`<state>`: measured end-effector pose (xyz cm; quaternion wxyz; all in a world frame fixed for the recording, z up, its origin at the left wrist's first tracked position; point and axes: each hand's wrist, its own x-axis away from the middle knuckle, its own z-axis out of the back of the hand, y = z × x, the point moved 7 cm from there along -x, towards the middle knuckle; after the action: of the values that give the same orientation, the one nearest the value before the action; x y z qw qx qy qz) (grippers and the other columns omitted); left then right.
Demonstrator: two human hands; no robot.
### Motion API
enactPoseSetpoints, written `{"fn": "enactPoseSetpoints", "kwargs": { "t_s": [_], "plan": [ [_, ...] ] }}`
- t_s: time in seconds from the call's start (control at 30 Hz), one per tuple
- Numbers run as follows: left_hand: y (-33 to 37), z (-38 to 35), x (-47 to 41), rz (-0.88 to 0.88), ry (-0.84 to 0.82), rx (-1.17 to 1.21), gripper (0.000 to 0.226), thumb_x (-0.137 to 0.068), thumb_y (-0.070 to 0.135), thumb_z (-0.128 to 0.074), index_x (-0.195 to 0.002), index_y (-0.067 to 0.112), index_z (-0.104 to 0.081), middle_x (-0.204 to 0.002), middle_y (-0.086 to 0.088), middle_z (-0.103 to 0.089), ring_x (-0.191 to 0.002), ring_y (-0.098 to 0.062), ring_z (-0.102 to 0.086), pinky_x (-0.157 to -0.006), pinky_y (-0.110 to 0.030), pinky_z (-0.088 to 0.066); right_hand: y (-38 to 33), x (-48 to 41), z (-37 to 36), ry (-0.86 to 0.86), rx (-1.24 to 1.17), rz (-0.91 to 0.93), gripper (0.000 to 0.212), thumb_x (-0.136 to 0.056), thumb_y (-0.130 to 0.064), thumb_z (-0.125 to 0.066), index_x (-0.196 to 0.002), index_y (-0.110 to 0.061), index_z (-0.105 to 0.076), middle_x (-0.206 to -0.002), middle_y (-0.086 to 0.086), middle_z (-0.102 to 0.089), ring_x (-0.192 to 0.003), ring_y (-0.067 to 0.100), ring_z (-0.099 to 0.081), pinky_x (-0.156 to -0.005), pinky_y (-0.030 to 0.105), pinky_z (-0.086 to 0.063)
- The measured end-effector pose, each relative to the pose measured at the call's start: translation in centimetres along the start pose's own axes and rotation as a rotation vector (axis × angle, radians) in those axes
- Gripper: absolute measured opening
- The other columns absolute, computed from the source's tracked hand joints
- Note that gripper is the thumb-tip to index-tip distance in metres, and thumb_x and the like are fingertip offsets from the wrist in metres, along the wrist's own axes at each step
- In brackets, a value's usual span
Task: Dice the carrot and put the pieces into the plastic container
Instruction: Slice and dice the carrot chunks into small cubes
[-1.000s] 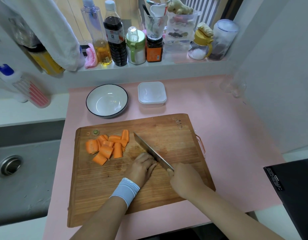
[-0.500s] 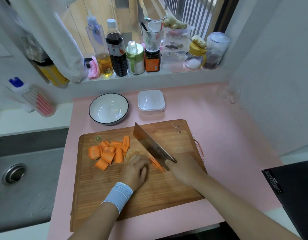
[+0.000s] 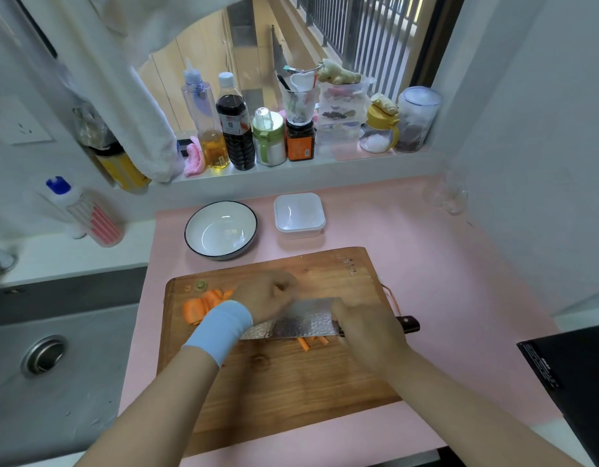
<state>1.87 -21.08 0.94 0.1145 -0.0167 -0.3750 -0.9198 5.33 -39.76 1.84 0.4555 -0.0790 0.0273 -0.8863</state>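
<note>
Now our right hand (image 3: pixel 369 328) grips the knife (image 3: pixel 291 320), fingers wrapped round its handle. The handle's butt juts past the board's (image 3: pixel 291 392) right edge, over the pink mat (image 3: pixel 443 298). The broad blade runs leftward from these fingers toward our left wrist, its flat face tilted up at us. Thin carrot strips (image 3: pixel 308 342) show just under the blade's lower edge, on the board, close to the right fingers. Our left hand (image 3: pixel 268 296) sits just beyond the blade, fingers curled and blurred; we cannot tell whether they hold anything. Carrot chunks (image 3: pixel 200 306) lie left of those fingers, partly hidden by the wristband (image 3: pixel 220 326), near the board's left edge. Past the left fingertips, beyond the board's far edge, stands the container (image 3: pixel 300 214), with the bowl (image 3: pixel 220 229) to its left, both apart from the board. Bare wood runs from the strips to the near edge, and bare mat lies right of the right hand.
</note>
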Motion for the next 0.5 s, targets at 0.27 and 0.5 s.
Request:
{"fn": "enactPoseSetpoints", "kwargs": {
  "t_s": [0.27,0.5],
  "plan": [
    [0.2,3.3,2.3,-0.124,0.799,0.088,0.022,-0.07,0.001,-0.043,-0.083,0.01,-0.058,-0.085,0.005,-0.051,-0.083,-0.019,-0.048,-0.076,-0.03,-0.038,4.0,0.8,0.2,0.059,-0.248,-0.322,0.011,-0.097,-0.031,-0.056,-0.106,-0.027,-0.05,-0.088,-0.009,-0.052,-0.076,0.015,-0.057,-0.057,0.028,-0.042],
    [-0.3,-9.7,1.4,-0.335,-0.156,-0.351,0.059,-0.075,0.035,-0.062,-0.134,0.031,-0.056,-0.139,0.01,-0.047,-0.126,-0.011,-0.041,-0.101,-0.026,-0.035,5.8,1.9,-2.0,0.007,-0.555,-0.54,0.009,-0.096,-0.032,-0.049,-0.103,-0.036,-0.046,-0.105,-0.012,-0.057,-0.088,0.018,-0.059,-0.07,0.033,-0.047]
  ]
}}
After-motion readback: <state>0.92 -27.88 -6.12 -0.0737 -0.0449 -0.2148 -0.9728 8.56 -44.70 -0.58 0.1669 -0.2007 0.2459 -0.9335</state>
